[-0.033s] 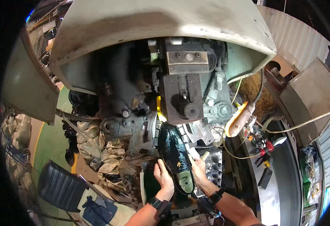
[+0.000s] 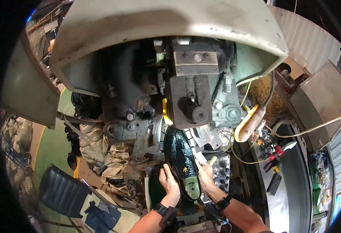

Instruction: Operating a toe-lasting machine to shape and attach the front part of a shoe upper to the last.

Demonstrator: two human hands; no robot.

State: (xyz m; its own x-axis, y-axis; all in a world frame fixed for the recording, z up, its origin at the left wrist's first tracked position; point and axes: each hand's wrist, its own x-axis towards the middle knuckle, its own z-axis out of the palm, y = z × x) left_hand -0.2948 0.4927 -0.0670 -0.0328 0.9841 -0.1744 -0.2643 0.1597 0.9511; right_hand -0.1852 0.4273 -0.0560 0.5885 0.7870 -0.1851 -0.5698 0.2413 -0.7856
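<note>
A glossy black shoe upper on a green shoe last points away from me, its far end in under the machine's dark central block. A small gold emblem shows on the black surface. My left hand is closed along its left side, near the green end. My right hand grips the opposite side, its fingers partly hidden. Close to the right fingertips sits a short pale rod. Metal plates lie just right of the upper's far end.
A pale machine hood overhangs the work. At the right, a lit hand lamp hangs on a cable, near red-handled pliers and a black box. Crumpled cloth and a black seat are at the left.
The view has shifted very slightly. Both hands keep the same hold on the shoe upper, which has not visibly moved against the machine.
</note>
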